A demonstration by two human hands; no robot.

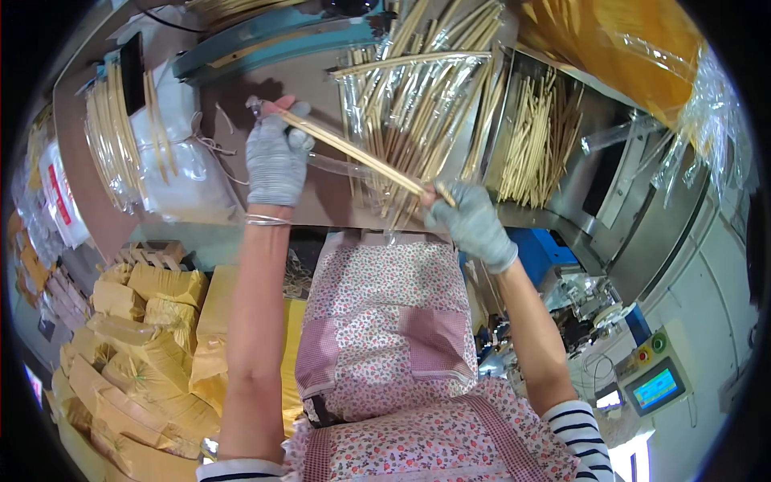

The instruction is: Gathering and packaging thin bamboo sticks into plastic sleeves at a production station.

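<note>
A few long, thin wooden sticks (353, 150) slant across the space between my two grey-gloved hands. At their upper left end, my left hand (277, 157) closes on them, thumb and finger pinched together, with a bit of clear plastic at the fingertips. My right hand (474, 221) grips their lower right end, and a short stick end pokes out between its fingers. A clear plastic strip (333, 165) hangs just below the sticks. Beyond my hands lies a big pile of plastic-wrapped sticks (418, 104) on the brown table (225, 104).
A metal tray of loose sticks (532, 136) stands right of the pile. At left, wrapped stick bundles (112, 136) lie beside a white plastic packet (169, 161). Clear bags (711, 120) hang at far right, above a machine with a screen (654, 388). Yellow packages (136, 361) are stacked lower left.
</note>
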